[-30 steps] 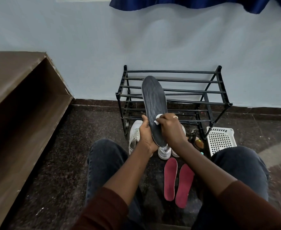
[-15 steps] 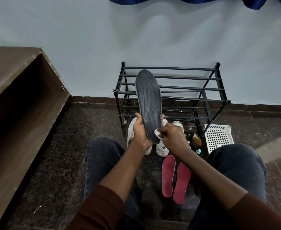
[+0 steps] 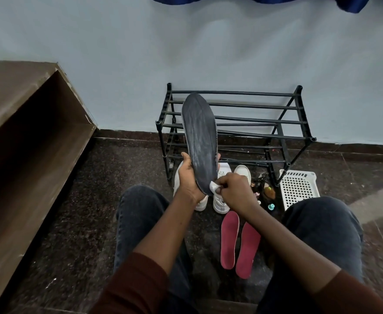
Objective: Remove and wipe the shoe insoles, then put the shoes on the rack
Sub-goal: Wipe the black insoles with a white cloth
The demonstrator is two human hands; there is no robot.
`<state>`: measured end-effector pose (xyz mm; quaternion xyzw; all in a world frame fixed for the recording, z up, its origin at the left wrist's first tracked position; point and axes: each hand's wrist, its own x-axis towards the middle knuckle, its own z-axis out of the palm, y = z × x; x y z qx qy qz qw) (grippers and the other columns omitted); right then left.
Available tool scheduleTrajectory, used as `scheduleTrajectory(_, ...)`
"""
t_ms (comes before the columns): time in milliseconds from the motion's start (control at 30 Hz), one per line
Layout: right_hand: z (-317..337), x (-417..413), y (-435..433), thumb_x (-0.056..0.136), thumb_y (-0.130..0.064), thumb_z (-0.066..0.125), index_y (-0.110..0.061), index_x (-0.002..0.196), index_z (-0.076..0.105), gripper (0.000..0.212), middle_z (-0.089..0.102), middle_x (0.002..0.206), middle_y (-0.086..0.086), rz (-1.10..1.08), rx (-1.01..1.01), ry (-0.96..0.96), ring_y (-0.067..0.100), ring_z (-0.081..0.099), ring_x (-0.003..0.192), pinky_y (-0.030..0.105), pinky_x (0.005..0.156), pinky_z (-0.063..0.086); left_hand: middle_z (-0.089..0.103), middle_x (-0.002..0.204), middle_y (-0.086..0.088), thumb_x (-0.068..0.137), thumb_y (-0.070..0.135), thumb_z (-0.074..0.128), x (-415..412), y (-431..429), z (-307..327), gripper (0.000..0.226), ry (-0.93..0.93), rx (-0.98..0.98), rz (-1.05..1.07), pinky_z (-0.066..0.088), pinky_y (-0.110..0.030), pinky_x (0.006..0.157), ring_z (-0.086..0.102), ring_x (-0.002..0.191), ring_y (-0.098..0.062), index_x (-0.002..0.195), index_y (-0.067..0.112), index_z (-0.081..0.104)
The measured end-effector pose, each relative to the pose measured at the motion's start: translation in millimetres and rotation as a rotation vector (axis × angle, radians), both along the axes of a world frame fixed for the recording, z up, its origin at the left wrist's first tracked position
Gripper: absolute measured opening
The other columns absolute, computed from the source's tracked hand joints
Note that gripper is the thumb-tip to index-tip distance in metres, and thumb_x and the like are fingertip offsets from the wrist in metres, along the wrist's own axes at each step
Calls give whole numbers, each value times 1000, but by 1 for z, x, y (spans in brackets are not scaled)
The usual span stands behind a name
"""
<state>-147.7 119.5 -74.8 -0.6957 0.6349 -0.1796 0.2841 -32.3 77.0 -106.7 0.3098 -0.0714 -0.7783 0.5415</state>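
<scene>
My left hand [image 3: 189, 179] grips the lower part of a dark grey insole [image 3: 200, 137], held upright in front of the black shoe rack [image 3: 276, 123]. My right hand [image 3: 234, 192] pinches a small white wipe [image 3: 214, 186] against the insole's bottom end. A pair of white shoes [image 3: 223, 200] stands on the floor under my hands, partly hidden. Two red insoles [image 3: 238, 241] lie side by side on the floor between my knees.
A white perforated basket [image 3: 298, 189] stands right of the rack, with small bottles [image 3: 268, 197] beside it. A brown wooden shelf unit [image 3: 27, 141] runs along the left. My knees in dark jeans frame the floor space; the wall is close behind the rack.
My right hand with the wipe has slid down the insole from its middle to its bottom end. The insole has shifted slightly left and lower.
</scene>
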Motion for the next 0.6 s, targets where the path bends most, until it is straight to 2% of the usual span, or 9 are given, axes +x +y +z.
scheduleTrajectory(33, 1, -5, -2, 78, 1, 61, -4, 89, 72, 17, 65, 81, 11, -65, 87, -127, 22, 58, 80, 29, 71, 42, 62, 110, -19, 93, 65, 24, 2, 0, 1, 74, -2, -5, -7, 53, -34, 78, 60, 95, -27, 123, 5, 56)
scheduleTrajectory(100, 7, -14, -3, 81, 4, 60, -3, 85, 69, 13, 64, 71, 7, -246, 233, -571, 20, 59, 69, 36, 67, 51, 58, 112, -20, 93, 61, 28, 5, 1, 4, 69, -13, -26, -44, 50, -36, 83, 60, 93, -27, 123, 5, 55)
scheduleTrajectory(167, 12, -20, -3, 87, 8, 50, -2, 83, 61, 16, 63, 67, 8, -347, 343, -964, 18, 61, 58, 29, 57, 55, 60, 112, -19, 94, 52, 36, 8, 5, 6, 60, -31, -27, -78, 49, -38, 86, 61, 94, -27, 124, 3, 55)
scheduleTrajectory(233, 16, -24, -3, 91, 6, 45, -4, 87, 57, 16, 66, 67, 9, -354, 400, -1120, 17, 64, 56, 25, 56, 56, 61, 111, -18, 92, 37, 42, 10, 9, 7, 54, -45, -27, -119, 50, -38, 86, 61, 96, -27, 130, 0, 50)
scheduleTrajectory(333, 15, -25, -4, 89, 3, 46, -7, 86, 59, 17, 67, 75, 5, -332, 384, -1136, 13, 62, 67, 26, 64, 51, 63, 109, -16, 82, 21, 46, 7, 15, 8, 52, -148, -62, -192, 52, -34, 81, 63, 92, -26, 128, -5, 51)
scheduleTrajectory(400, 14, -24, -6, 87, 2, 48, -8, 84, 61, 17, 65, 81, 5, -341, 352, -1097, 10, 59, 70, 23, 67, 46, 68, 96, -14, 82, 14, 48, 3, 18, 11, 38, -234, -51, -227, 54, -31, 74, 66, 80, -25, 112, -4, 61)
scheduleTrajectory(500, 14, -23, -9, 87, 5, 47, -1, 87, 61, 15, 65, 83, 9, -361, 308, -1103, 11, 61, 70, 18, 60, 50, 70, 73, -11, 88, 10, 50, 0, 17, 10, 19, -355, -31, -270, 55, -23, 58, 66, 60, -20, 93, -1, 65)
scheduleTrajectory(567, 13, -25, -11, 89, 4, 47, 2, 92, 61, 15, 65, 81, 11, -373, 261, -1025, 13, 61, 69, 18, 56, 51, 70, 71, -11, 84, 8, 58, 0, 16, 11, 18, -384, -7, -249, 54, -23, 55, 66, 57, -20, 97, -3, 65)
scheduleTrajectory(600, 12, -27, -13, 89, 4, 47, -1, 91, 62, 15, 65, 80, 10, -384, 231, -966, 14, 62, 69, 20, 56, 52, 69, 75, -13, 78, 8, 65, 0, 14, 10, 32, -405, -11, -219, 54, -25, 55, 66, 59, -21, 107, -5, 62)
